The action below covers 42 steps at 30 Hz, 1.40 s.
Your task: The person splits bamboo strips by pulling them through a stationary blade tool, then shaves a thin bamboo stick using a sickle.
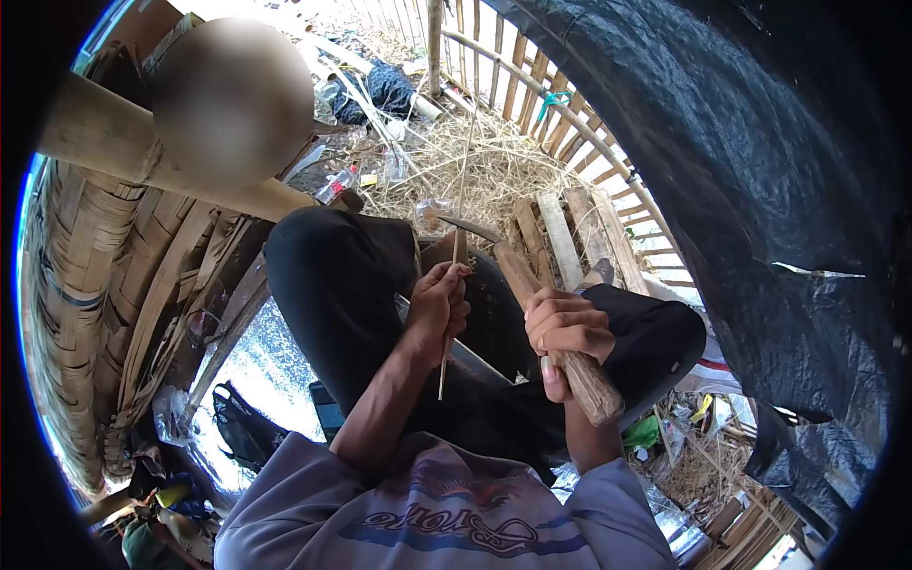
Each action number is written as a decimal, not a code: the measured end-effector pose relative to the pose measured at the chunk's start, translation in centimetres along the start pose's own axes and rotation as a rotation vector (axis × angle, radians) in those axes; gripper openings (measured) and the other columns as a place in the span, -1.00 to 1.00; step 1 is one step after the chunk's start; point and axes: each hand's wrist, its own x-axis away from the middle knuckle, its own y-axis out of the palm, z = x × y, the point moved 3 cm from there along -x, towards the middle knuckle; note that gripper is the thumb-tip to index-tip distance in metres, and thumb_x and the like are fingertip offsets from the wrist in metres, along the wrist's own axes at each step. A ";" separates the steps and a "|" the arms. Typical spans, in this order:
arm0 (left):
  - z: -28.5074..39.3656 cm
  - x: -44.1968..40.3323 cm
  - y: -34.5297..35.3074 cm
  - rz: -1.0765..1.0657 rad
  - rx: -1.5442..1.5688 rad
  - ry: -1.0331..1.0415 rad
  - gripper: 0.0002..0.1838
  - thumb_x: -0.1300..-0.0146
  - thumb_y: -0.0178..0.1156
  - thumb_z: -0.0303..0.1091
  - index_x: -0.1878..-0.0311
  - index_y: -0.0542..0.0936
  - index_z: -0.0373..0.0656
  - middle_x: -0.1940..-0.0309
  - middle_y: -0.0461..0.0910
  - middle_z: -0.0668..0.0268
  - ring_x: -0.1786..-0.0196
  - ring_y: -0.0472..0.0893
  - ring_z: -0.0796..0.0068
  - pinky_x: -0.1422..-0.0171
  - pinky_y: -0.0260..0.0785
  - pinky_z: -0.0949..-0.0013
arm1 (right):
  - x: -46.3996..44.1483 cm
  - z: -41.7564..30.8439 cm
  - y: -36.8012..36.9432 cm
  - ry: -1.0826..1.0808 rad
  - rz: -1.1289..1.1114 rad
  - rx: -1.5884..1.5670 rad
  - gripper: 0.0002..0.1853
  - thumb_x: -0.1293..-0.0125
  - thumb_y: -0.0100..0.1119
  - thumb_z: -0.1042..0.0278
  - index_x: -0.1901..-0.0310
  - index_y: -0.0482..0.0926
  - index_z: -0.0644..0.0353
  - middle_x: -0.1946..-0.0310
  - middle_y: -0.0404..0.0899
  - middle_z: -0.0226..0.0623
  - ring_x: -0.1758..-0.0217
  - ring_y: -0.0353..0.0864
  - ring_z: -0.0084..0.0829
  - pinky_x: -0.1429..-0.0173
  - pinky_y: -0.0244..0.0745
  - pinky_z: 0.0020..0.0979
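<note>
Watching remotely, I have my left grip (440,302) closed round a thin stick (460,246), long axis twelve-to-six, and my right grip (570,328) wrapped on the wooden handle (518,274), its blade (477,229) crossing near the closer left grip's twelve o'clock, contact unclear.

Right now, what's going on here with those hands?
Someone's left hand grips a long, thin, tan stick. The right hand holds a knife by its thick, brown wooden handle. The knife's dark, curved metal blade overlaps the stick just beyond the left hand; whether they touch, I can't tell.
</note>
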 end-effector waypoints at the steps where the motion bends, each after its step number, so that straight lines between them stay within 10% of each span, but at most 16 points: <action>1: -0.1 0.0 0.0 -0.003 -0.001 -0.004 -0.85 -0.49 -0.10 -0.28 0.12 0.41 -0.10 0.63 0.12 0.56 0.72 0.01 0.81 0.74 -0.21 0.60 | 0.1 0.2 0.0 0.009 0.003 -0.003 -0.78 -0.17 0.14 0.24 0.39 0.37 0.19 0.71 0.41 -0.38 0.66 0.44 -0.45 0.39 0.45 -0.33; 21: -0.4 0.1 -0.3 -0.028 -0.014 -0.037 -0.89 -0.47 -0.07 -0.31 0.09 0.42 -0.08 0.65 0.10 0.59 0.72 0.03 0.82 0.74 -0.20 0.62 | 0.8 0.9 1.6 0.100 -0.085 0.126 -0.78 0.25 0.24 0.42 0.47 0.46 0.18 0.61 0.44 -0.34 0.55 0.50 -0.31 0.28 0.48 -0.30; 42: -0.5 0.7 1.0 -0.004 0.044 -0.009 -0.78 -0.43 -0.05 -0.18 0.09 0.43 -0.11 0.65 0.13 0.56 0.72 0.02 0.81 0.71 -0.22 0.62 | 1.9 0.9 2.6 0.098 -0.093 0.200 -0.78 0.24 0.29 0.46 0.48 0.47 0.13 0.56 0.46 -0.40 0.46 0.53 -0.33 0.17 0.49 -0.25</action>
